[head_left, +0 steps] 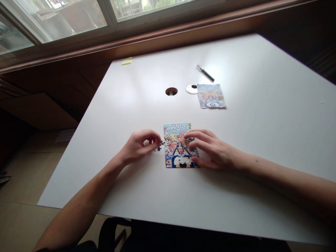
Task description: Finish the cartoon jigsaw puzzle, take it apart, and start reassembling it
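Note:
A colourful jigsaw puzzle [177, 150] lies flat on the white table, with a dark-blue cartoon dog face in its lower part. At its left edge, my left hand [143, 144] pinches a small dark puzzle piece [162, 142] between thumb and index finger. Just beneath those fingertips, a blue puzzle piece [159, 148] rests on the table, partly hidden by the hand. My right hand [212, 148] lies over the puzzle's right side, fingers spread and bent, fingertips on or just above its surface; nothing shows in its grasp.
Behind the puzzle are a creased picture sheet [212, 96], a dark pen [206, 73] and a round silver cover [191, 89]. A cable hole [171, 91] opens in the white table [131, 196]. A yellow slip [126, 61] sits near the far edge, below the window [78, 17].

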### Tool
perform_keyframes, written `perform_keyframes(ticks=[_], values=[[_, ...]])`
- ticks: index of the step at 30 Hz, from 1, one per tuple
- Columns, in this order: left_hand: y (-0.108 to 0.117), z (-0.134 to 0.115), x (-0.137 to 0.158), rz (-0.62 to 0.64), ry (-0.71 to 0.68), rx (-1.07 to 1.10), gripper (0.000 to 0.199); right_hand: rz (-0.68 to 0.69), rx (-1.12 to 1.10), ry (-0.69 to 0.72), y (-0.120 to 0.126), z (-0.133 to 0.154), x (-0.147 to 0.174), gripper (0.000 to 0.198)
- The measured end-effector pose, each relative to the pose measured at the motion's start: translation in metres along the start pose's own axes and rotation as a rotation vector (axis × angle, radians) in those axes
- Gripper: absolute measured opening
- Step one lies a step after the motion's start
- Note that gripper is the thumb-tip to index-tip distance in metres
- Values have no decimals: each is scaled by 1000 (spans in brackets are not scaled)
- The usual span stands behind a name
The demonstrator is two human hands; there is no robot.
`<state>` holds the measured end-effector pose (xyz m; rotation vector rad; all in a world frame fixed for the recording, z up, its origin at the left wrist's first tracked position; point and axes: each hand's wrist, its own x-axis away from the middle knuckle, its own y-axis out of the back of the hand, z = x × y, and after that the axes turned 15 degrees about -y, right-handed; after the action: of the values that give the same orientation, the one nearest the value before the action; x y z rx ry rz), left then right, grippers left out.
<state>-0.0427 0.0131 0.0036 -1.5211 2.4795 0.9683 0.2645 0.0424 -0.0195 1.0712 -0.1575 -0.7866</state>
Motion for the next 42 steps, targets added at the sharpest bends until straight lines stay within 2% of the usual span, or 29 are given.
perform_keyframes(ticks=[6,10,20,30,33,36,39,42], values=[[-36,-24,-8,21,-25,169,13,-195,102,42,0,15,-2,19],[-48,-29,-10,3,8,271,11,-235,72,74,-2,23,-3,27],[-51,-27,-10,27,72,318,11,-253,-2,72,-2,25,-3,17],[-51,-25,-11,45,53,280,10,-257,55,134,-2,23,-5,20],[-50,-25,-12,62,-24,136,5,-244,36,115,-3,22,-5,18],[-46,-22,-11,66,-179,-69,7,-207,8,71,-6,17,-4,15],[-40,-16,-7,149,-334,-191,11,-165,-1,41,-9,13,-3,12],[-35,-12,-3,230,-413,-242,13,-148,6,21,-10,12,-3,9]])
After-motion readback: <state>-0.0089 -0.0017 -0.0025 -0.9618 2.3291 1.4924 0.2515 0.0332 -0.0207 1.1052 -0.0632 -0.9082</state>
